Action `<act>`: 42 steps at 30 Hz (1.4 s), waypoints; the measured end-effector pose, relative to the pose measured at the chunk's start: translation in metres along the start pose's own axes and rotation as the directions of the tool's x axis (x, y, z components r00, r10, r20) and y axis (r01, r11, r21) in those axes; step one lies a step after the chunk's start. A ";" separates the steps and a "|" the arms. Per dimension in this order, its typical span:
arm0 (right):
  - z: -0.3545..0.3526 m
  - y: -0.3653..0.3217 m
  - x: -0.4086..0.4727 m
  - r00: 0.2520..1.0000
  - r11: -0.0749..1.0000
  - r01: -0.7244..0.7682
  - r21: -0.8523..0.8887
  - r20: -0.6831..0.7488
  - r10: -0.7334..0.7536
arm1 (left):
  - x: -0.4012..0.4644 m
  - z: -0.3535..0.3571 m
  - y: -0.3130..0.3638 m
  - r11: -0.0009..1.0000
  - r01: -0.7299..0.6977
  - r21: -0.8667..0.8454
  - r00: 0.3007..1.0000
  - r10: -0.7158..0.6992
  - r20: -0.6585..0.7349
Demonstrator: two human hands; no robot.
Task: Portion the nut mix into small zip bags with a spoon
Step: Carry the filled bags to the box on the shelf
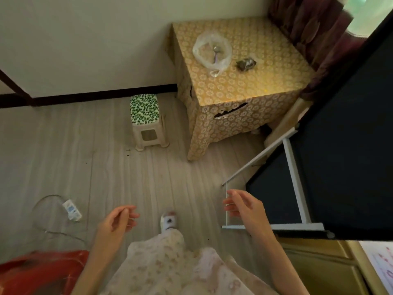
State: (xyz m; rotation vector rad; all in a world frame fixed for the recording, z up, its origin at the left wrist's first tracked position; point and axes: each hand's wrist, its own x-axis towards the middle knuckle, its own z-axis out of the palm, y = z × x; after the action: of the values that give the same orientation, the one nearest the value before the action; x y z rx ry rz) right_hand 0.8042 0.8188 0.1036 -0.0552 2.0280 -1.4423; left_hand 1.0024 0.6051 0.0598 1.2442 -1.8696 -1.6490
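Standing view, looking down at floor (106, 162). Left hand (116, 222) low in frame, fingers loosely curled, holding nothing. Right hand (244, 207) out front, fingers relaxed and slightly spread, holding nothing, overlapping white frame (295, 167) in view; contact unclear. Both well apart from the work.

Table (244, 90) in far corner, yellow patterned cover, torn at front edge. On it: clear bag (205, 54), open and crumpled, with spoon (216, 53) lying inside, bowl toward wall. Just right of bag, apart from it: dark lump (246, 64), probably nut mix in a small wrap, too small to confirm. Small zip bags not identifiable.

Handling, judged: bag thin, limp, light, slippery; collapses without support, so pinch at rim and hold mouth open with one hand. Spoon metal, stiff, light; take by handle, at near end. Nut lump loose and spillable if wrap opens; lift from underneath or by gathered top. Nothing fragile.

Progress, judged: not begun, nothing in hand; approach to table needed first.

Also present: green-patterned stool (144, 116) left of table, power strip (71, 210) with cable on floor, red object (32, 271) bottom left, dark panel (340, 145) right, slipper (169, 221) below.
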 end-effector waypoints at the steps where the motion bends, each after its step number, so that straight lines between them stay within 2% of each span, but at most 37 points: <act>1: 0.001 -0.005 0.012 1.000 1.000 -0.010 0.010 -0.002 0.010 | 0.014 0.006 0.004 1.000 0.003 -0.002 1.000 -0.003 -0.001; 9: 0.010 -0.063 0.137 0.995 0.995 -0.021 0.093 -0.093 0.030 | 0.167 0.061 0.045 1.000 -0.007 -0.003 0.997 0.007 0.074; 15: 0.003 -0.126 0.235 0.989 0.995 0.044 0.094 -0.142 -0.030 | 0.294 0.109 0.109 0.989 -0.145 0.023 0.971 0.138 0.196; 21: -0.005 -0.152 0.305 0.979 0.993 0.010 0.116 -0.204 0.014 | 0.376 0.157 0.163 0.974 -0.227 0.014 0.939 0.215 0.269; 27: -0.016 -0.173 0.384 0.980 0.996 0.012 0.086 -0.201 0.006 | 0.424 0.199 0.173 0.989 -0.146 -0.002 0.962 0.142 0.233; 32: -0.038 -0.202 0.478 0.990 0.999 -0.025 0.025 -0.140 0.028 | 0.474 0.226 0.169 0.998 -0.057 0.029 0.989 0.052 0.141; 38: -0.084 -0.235 0.590 0.988 0.992 -0.127 0.012 -0.087 0.127 | 0.527 0.265 0.192 0.999 0.029 0.032 0.998 -0.031 0.046; 42: -0.107 -0.241 0.662 0.947 0.945 -0.297 0.138 -0.082 0.310 | 0.555 0.298 0.224 0.999 0.027 0.031 1.000 -0.027 -0.012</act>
State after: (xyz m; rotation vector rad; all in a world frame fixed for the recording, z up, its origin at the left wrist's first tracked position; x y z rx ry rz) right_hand 0.1463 0.5582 0.0190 0.3770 1.9198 -1.3911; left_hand 0.3902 0.3374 0.0354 1.2940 -1.8860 -1.6288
